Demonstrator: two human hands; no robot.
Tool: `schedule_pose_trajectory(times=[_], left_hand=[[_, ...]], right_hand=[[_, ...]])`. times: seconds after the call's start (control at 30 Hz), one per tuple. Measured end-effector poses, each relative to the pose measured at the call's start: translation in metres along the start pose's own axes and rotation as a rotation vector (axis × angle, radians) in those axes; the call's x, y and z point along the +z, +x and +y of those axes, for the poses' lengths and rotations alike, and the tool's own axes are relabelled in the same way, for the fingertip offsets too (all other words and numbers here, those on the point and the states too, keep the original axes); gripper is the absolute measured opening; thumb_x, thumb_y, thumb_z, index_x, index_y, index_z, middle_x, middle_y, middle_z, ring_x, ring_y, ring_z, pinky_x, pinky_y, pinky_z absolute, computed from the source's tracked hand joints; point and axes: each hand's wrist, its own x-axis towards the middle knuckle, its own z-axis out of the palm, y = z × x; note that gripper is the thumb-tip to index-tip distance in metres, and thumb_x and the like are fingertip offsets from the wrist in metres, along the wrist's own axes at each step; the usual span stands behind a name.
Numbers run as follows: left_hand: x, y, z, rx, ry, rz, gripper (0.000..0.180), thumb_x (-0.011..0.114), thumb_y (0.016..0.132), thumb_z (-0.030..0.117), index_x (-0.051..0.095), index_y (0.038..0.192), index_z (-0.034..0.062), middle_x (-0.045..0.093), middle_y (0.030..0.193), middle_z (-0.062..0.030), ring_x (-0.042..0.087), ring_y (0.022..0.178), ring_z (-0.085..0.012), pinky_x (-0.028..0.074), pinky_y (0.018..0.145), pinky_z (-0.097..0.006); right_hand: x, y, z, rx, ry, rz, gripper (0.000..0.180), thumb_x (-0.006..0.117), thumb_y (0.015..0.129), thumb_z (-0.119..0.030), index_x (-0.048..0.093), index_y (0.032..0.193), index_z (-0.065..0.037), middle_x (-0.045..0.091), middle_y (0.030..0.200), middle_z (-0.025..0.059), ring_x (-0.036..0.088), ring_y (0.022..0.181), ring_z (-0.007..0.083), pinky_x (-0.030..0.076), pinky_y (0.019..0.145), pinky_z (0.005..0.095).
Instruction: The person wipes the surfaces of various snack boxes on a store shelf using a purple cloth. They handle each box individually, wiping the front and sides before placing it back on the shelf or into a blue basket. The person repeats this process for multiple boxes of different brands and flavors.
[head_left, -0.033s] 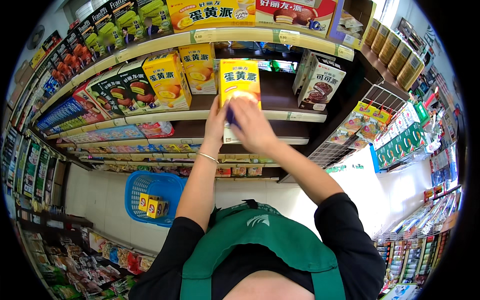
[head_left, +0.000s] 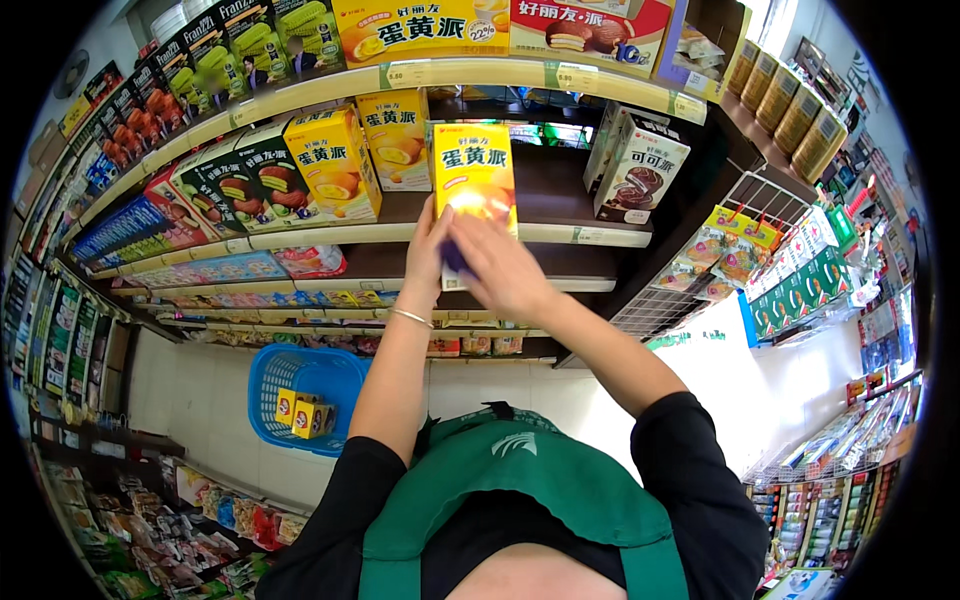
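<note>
In front of a middle shelf I hold a yellow snack box (head_left: 475,165) with a round filled cake pictured on it. My left hand (head_left: 426,245) is closed along the box's left side. Pressed against the lower front of the box is my right hand (head_left: 497,262), its fingers bent over a small dark purple cloth (head_left: 454,256); part of the cloth is hidden between the hands. A similar yellow box (head_left: 396,140) stands on the shelf just left of the held one, beside another yellow box (head_left: 333,165) nearer the shelf's edge.
Brown and white cake boxes (head_left: 640,172) stand at the right end of the shelf (head_left: 565,185). Snack boxes line the shelf above. On the floor at lower left, a blue basket (head_left: 262,400) holds small yellow boxes (head_left: 306,413). A wire rack (head_left: 735,240) with hanging packets stands right.
The held yellow box has shifted slightly left and down, toward me. My right hand with the purple cloth has moved a little lower and left across its front.
</note>
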Motion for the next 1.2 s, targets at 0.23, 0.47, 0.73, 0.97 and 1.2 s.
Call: schedule_pose_trajectory(times=[0.23,0.47,0.73,0.97,1.2], left_hand=[[0.012,-0.008,-0.009,-0.108,-0.006,-0.094,0.055,0.055,0.102,0.023,0.034,0.149,0.0053,0.055,0.132,-0.0083,0.057,0.114,-0.0147,0.048,0.094,-0.028],[-0.019,-0.008,-0.002,0.034,0.296,-0.103,0.064,0.061,0.098,0.014,0.028,0.151,-0.0004,0.046,0.143,-0.0101,0.048,0.127,-0.0169,0.04,0.105,-0.029],[-0.006,-0.016,0.005,0.044,0.336,-0.161,0.078,0.068,0.092,0.013,0.022,0.153,-0.0005,0.045,0.145,-0.0119,0.046,0.13,-0.0175,0.038,0.107,-0.03],[-0.01,-0.018,0.012,0.285,0.522,-0.231,0.081,0.074,0.084,0.01,0.03,0.151,-0.0013,0.049,0.142,-0.013,0.05,0.128,-0.0187,0.042,0.105,-0.031],[-0.004,-0.014,0.015,-0.017,0.193,-0.07,0.069,0.065,0.093,0.011,0.03,0.151,0.0,0.049,0.142,-0.012,0.051,0.126,-0.018,0.041,0.104,-0.03]], right_hand=[[-0.023,0.062,0.09,0.143,-0.246,0.284,0.059,0.065,0.085,-0.022,0.046,0.135,0.002,0.045,0.143,0.0187,0.041,0.133,0.035,0.031,0.112,0.0466],[-0.008,0.038,0.033,-0.168,-0.023,0.233,0.042,0.068,0.079,-0.008,0.059,0.12,-0.009,0.058,0.129,0.0098,0.055,0.121,0.0299,0.044,0.104,0.0437],[-0.037,0.096,0.091,0.183,0.036,0.486,0.032,0.063,0.086,-0.01,0.062,0.117,-0.004,0.059,0.127,0.0145,0.058,0.116,0.0298,0.048,0.097,0.0403],[-0.086,0.105,0.089,0.348,0.557,-0.14,0.028,0.056,0.099,-0.023,0.065,0.122,-0.009,0.068,0.109,0.0051,0.063,0.093,0.0124,0.05,0.085,0.0273],[-0.08,0.075,0.097,0.319,0.742,0.357,0.025,0.053,0.098,-0.009,0.064,0.119,-0.003,0.068,0.117,0.0078,0.061,0.108,0.0159,0.046,0.096,0.0283]])
